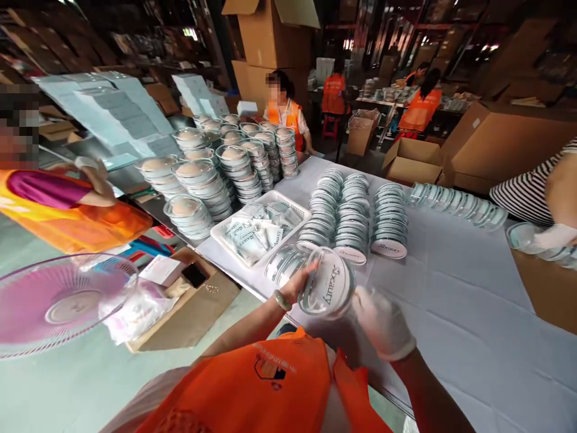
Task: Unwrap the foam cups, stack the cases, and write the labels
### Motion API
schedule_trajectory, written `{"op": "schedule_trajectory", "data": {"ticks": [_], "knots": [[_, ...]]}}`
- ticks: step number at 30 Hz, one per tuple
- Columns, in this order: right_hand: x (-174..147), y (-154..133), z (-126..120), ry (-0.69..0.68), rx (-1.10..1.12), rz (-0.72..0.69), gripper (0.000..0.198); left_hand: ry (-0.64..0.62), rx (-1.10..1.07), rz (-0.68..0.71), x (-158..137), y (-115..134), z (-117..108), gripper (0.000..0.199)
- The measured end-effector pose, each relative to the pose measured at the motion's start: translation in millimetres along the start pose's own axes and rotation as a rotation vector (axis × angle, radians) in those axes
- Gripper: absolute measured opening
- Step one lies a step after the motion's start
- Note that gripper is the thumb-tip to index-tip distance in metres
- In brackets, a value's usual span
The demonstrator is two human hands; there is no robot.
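I hold a round clear plastic case (328, 290) with a white "Beauty" label, tilted over the near edge of the white-covered table (451, 313). My left hand (298, 281), bare with a green bracelet at the wrist, grips its left rim. My right hand (381, 322), in a white glove, supports its right side. Just beyond the case lie a short row of clear lids (283, 263) and three stacks of labelled round cases (356, 219).
A white tray of sachets (259, 228) sits left of the stacks; behind it stand several stacks of filled clear cases (211, 180). A co-worker's gloved hand (552, 236) works at the right edge. A pink fan (58, 300) and an open carton (189, 300) stand at left.
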State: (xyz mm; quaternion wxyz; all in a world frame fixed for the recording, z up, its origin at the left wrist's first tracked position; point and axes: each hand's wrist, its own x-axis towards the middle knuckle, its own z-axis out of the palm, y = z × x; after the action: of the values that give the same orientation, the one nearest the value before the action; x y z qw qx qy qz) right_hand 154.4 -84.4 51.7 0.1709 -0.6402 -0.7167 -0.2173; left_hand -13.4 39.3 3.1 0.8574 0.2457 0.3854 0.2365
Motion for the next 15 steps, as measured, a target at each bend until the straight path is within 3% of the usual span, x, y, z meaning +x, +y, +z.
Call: {"op": "schedule_trajectory", "data": {"ticks": [5,9,11,13,15], "knots": [[-29.4,-20.8,11.7,0.077,0.063,-0.124,0.028,0.003,-0.14,-0.062,18.5,-12.0,16.4,0.063],[-35.2,-14.7,29.2,0.035,0.13,-0.135,0.034,0.005,-0.158,-0.101,26.8,-29.1,33.3,0.071],[-37.3,-5.2,29.9,-0.039,0.293,-0.081,0.034,-0.048,-0.135,-0.037,27.6,-29.4,41.0,0.071],[-40.1,6.2,25.4,-0.14,0.612,0.029,0.03,-0.104,-0.098,0.064,26.5,-25.7,48.2,0.072],[-42.6,17.0,19.4,-0.16,0.975,0.327,0.028,-0.12,-0.041,0.189,23.7,-21.7,54.5,0.076]]}}
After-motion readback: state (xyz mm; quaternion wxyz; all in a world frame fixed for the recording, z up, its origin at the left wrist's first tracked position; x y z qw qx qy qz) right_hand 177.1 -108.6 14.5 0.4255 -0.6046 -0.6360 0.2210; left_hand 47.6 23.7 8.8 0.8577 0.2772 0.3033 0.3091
